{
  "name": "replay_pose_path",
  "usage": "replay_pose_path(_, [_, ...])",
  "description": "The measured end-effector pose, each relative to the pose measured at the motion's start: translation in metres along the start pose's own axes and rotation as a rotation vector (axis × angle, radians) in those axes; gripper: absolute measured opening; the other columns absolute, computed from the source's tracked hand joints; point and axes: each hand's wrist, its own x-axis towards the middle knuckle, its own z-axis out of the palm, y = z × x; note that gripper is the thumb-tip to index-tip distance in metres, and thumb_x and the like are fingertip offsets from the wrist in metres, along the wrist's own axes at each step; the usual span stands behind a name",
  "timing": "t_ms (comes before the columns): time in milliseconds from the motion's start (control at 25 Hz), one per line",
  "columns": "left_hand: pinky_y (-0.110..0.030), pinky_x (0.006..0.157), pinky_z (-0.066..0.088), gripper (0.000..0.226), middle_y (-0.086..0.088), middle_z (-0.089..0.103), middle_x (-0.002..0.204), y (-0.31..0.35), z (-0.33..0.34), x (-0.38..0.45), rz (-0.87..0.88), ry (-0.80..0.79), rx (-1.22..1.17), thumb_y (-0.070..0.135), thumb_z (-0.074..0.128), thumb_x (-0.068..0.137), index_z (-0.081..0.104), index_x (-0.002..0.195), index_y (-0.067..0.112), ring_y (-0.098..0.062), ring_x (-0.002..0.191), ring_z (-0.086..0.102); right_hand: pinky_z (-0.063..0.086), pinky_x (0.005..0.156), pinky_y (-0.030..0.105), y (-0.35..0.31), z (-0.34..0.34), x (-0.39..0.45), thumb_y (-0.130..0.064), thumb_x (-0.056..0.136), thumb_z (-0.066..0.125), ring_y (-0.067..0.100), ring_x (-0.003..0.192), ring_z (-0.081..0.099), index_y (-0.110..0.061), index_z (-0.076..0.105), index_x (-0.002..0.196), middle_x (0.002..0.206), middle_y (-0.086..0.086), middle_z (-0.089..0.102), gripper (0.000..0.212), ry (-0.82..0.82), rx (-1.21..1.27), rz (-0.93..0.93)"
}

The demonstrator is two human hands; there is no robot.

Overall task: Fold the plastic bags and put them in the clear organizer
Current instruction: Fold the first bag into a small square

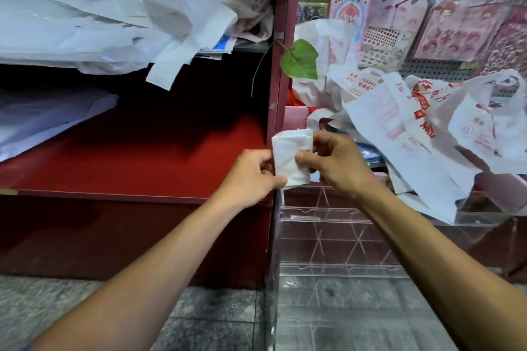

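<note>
— Plastic bag (291,158), folded down to a small white packet: that's what I've got between both hands, held up in front of the red shelf (137,162), just above the near corner of the clear organizer (336,239).

— How are you holding it?

— My left hand (252,177) pinches the lower left edge, thumb on the front. My right hand (332,162) pinches the right side, thumb pressed flat on the face, fingers curled behind.

— Will it stay folded?

— I doubt it, if I let go. It looks thin, nearly weightless and slick, so I'd expect the layers to spring open or slide. Best to keep pressure across the folded edges, not a corner.

— And the rest?

— Loose bags (427,128) are heaped over the organizer's far side, more on the upper shelf (159,17). Those are floppy; I'd take them by the handles.
</note>
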Motion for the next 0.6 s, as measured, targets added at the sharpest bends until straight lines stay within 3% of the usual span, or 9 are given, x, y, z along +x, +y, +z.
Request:
replay_pose_path(80, [-0.027,0.056,0.043,0.019,0.005,0.060,0.065,0.000,0.017,0.005,0.031,0.031,0.125,0.000,0.078,0.071,0.072,0.084,0.013,-0.007,0.052,0.044,0.056,0.068,0.028,0.007,-0.013,-0.005,0.002,0.084,0.070,0.017,0.074,0.065,-0.016,0.071,0.098,0.089,0.007,0.073,0.022,0.025,-0.055,0.027])
replay_pose_path(160, [-0.031,0.060,0.051,0.020,0.007,0.063,0.063,-0.004,0.030,0.006,0.051,0.055,0.257,0.002,0.077,0.069,0.069,0.080,0.017,-0.006,0.052,0.049,0.055,0.066,0.023,0.019,-0.018,-0.012,0.004,0.082,0.070,0.010,0.071,0.064,-0.017,0.070,0.097,0.087,0.000,0.073,0.026,0.022,-0.090,0.076])
replay_pose_path(280, [-0.026,0.062,0.052,0.027,0.009,0.066,0.067,-0.010,0.041,0.007,0.043,0.058,0.338,0.005,0.077,0.069,0.068,0.087,0.023,-0.007,0.055,0.054,0.048,0.063,0.018,0.041,-0.021,-0.018,0.004,0.079,0.070,0.004,0.065,0.060,-0.016,0.070,0.091,0.077,-0.007,0.069,0.023,0.008,-0.234,0.120])
replay_pose_path(440, [-0.031,0.060,0.049,0.012,0.005,0.063,0.065,-0.012,0.042,0.012,0.077,0.061,0.488,0.010,0.075,0.072,0.068,0.080,0.015,-0.017,0.061,0.056,0.055,0.069,0.032,0.056,-0.017,-0.015,-0.003,0.078,0.069,0.023,0.072,0.066,-0.007,0.069,0.090,0.078,0.006,0.070,0.013,-0.021,-0.368,0.102])
replay_pose_path(600, [-0.034,0.062,0.049,0.010,0.003,0.063,0.068,-0.011,0.040,0.010,0.095,0.053,0.610,0.014,0.074,0.073,0.067,0.080,0.016,-0.024,0.069,0.061,0.050,0.067,0.029,0.057,-0.010,-0.012,-0.006,0.079,0.068,0.020,0.073,0.063,-0.015,0.067,0.090,0.081,0.001,0.070,0.014,-0.027,-0.403,0.064])
